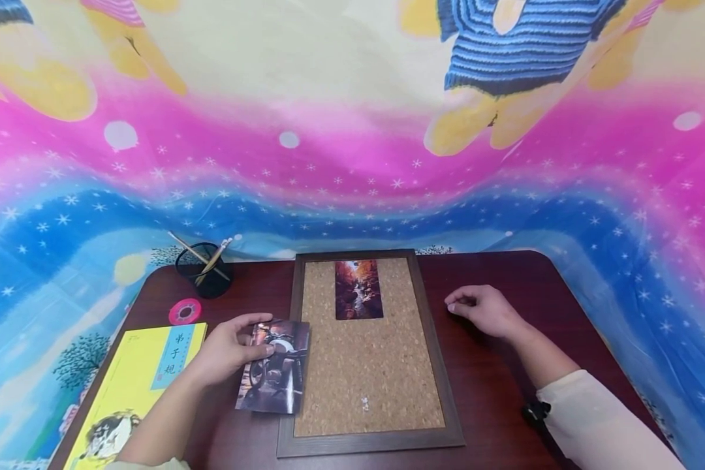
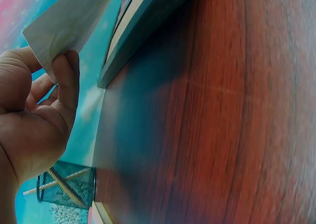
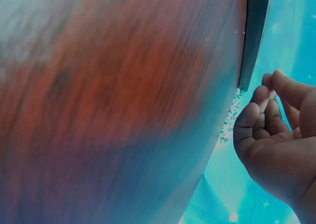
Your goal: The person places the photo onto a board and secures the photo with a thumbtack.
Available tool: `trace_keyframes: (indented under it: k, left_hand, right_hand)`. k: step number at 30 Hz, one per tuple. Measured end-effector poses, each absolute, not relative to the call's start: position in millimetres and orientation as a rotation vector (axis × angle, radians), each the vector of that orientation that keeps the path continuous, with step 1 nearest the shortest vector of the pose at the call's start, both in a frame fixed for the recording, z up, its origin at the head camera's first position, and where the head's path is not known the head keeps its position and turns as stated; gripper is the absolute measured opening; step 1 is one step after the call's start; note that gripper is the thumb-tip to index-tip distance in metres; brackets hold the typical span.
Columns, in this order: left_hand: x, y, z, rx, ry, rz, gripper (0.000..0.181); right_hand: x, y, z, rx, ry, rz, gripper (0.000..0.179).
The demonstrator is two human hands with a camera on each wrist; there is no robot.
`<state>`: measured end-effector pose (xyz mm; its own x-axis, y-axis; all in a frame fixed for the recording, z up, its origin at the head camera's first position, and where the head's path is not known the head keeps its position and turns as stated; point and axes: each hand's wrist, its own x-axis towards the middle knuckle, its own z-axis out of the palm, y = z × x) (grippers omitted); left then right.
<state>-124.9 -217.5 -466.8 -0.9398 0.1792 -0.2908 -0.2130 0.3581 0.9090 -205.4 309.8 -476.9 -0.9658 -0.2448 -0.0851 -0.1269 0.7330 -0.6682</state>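
My left hand [image 1: 232, 346] grips a glossy photo print [image 1: 273, 375] between thumb and fingers; its picture shows dark machinery with a wheel. The print overlaps the left edge of a framed cork board [image 1: 370, 359] in the head view, and its pale back [image 2: 64, 26] faces the left wrist camera. Near the top of the cork sits another photo print [image 1: 358, 290] of a stream among red trees. A few small clear pieces [image 1: 365, 404] lie low on the cork. Right of the board is my right hand [image 1: 484, 310], fingers curled, thumb tip against a fingertip, nothing visible between them.
A yellow book [image 1: 135, 378] lies at the left of the dark red table [image 1: 505, 411]. Behind it are a pink tape roll [image 1: 185, 312] and a black mesh pen cup [image 1: 214, 277] with several sticks in it. A patterned cloth [image 1: 352, 163] hangs around the table.
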Motion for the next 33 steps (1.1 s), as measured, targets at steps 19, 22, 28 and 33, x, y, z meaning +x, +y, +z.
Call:
trace_keyframes:
  k: [19,22,28,33]
  left_hand:
    - [-133,-188,-472,0.026,2.224,1.633,0.067]
    - [-134,-182,-474,0.039,2.222,1.636,0.065]
    - [-137,-173,-477,0.067,2.219,1.639,0.063]
    - [-139,-165,-479,0.099,2.209,1.645,0.062]
  right_hand:
    - [-202,288,-478,-0.332,2.717,-1.128,0.013]
    - [-202,283,-479,-0.342,2.708,-1.141,0.011]
    - [-202,273,-481,-0.349,2.683,-1.16,0.009]
    - [-201,263,-480,-0.374,2.667,-1.18,0.009]
